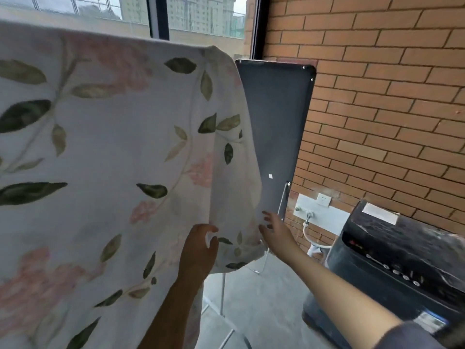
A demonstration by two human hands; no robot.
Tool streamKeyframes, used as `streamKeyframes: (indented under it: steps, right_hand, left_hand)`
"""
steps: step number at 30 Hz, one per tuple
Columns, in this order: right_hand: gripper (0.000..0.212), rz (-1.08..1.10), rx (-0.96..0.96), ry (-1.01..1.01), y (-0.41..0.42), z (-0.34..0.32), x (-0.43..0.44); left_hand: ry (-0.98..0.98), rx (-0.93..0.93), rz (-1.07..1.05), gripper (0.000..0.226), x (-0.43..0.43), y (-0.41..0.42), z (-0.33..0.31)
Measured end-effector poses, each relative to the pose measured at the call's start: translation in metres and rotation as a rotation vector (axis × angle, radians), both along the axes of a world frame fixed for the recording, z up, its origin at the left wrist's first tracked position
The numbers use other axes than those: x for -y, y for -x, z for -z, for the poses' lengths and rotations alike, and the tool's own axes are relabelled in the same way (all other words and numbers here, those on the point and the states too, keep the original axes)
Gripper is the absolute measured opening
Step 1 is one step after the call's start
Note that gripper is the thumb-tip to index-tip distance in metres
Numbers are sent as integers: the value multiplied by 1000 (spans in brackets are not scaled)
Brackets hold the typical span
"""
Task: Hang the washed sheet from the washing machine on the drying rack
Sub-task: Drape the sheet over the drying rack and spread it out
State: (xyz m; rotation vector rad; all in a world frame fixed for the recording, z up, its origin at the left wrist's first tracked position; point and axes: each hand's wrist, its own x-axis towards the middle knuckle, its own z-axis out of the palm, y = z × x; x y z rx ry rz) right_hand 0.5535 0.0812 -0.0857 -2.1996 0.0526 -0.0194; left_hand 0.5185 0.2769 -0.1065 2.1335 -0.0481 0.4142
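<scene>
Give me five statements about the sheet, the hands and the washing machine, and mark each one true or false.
1. The sheet is plain white. False: it has green leaves and pink flowers.
2. The left hand pinches the sheet near its lower edge. True.
3. The right hand is a closed fist. False: its fingers are spread open at the sheet's edge.
4. The washing machine stands on the right, beside the brick wall. True.
5. The sheet lies on the floor. False: it hangs draped from above, over the drying rack.
</scene>
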Motion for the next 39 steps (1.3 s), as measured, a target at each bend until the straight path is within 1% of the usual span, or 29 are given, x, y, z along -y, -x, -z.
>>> streamKeyframes:
  steps: [3,5,6,7,9,10,11,12,13,14,15,17,19,21,22,24,25,27,28,30,32,33,34,35,36,37,39]
  right_hand:
    - [47,43,-74,-152,-59,2,19]
    - [51,59,-114,-247,-92,3,25]
    - [55,65,-143,-291,-108,2,27]
    - [62,65,-160,-357,-130,3,31]
    - [81,64,-206,-520,-173,7,39]
    - [87,43,-247,-562,-196,10,42]
    - [86,1,-283,-597,-218,14,45]
    - [74,-83,-322,-625,-241,17,47]
    - [53,-173,-326,-628,-260,20,48]
    - [28,-234,-287,-567,-274,21,50]
    - [11,-279,-207,-468,-290,22,55]
    - [19,-358,-80,-269,-321,26,67]
    - [18,-443,-12,-119,-350,30,83]
    - [22,-452,25,-48,-369,32,95]
    - [28,-435,27,-9,-376,33,102]
    - [40,-454,39,114,-389,40,114]
    - [38,-475,37,196,-394,45,118]
    - [31,-504,6,357,-401,61,126]
    - [30,-503,-13,416,-400,69,131]
    - [30,-505,-82,510,-396,86,141]
    - [30,-567,-153,583,-393,104,152]
    - [28,-642,-189,563,-391,111,156]
    - [22,-752,-248,489,-390,117,160]
    - [15,-861,-324,366,-390,121,162]
    - [14,-939,-441,233,-388,118,164]
    - [17,-988,-553,101,-388,115,164]
    - [42,-1002,-742,-106,-392,106,155]
  left_hand:
    - [-26,-38,-10,15,22,-52,-3]
    - [-16,-81,-50,23,31,-75,0]
    - [-22,-115,-78,33,37,-88,5]
    - [-40,-161,-114,47,44,-104,10]
    - [-23,-236,-206,81,62,-128,13]
    - [-25,-231,-271,93,75,-141,14]
    - [-83,-183,-345,98,88,-152,14]
    - [-157,-140,-432,98,101,-166,16]
    - [-182,-132,-525,92,112,-178,14]
    - [-154,-172,-612,78,117,-187,10]
    - [-146,-197,-706,61,119,-196,6]
    - [-262,-216,-863,34,120,-206,3]
    - [-379,-200,-943,20,123,-209,10]
    - [-495,-199,-915,20,131,-203,17]
    - [-564,-214,-905,21,137,-199,20]
    - [-651,-258,-935,28,149,-195,29]
    - [-695,-294,-942,29,155,-194,33]
    - [-702,-496,-916,24,167,-196,46]
    - [-697,-633,-900,29,171,-198,56]
    - [-730,-777,-835,43,178,-199,81]
    - [-719,-884,-783,45,187,-194,100]
    - [-695,-952,-771,45,191,-191,109]
    - [-643,-1012,-776,43,194,-188,116]
    - [-584,-1053,-782,40,195,-185,123]
    - [-520,-1075,-796,36,195,-181,127]
    - [-455,-1080,-815,32,195,-179,127]
    - [-353,-1067,-847,29,191,-175,124]
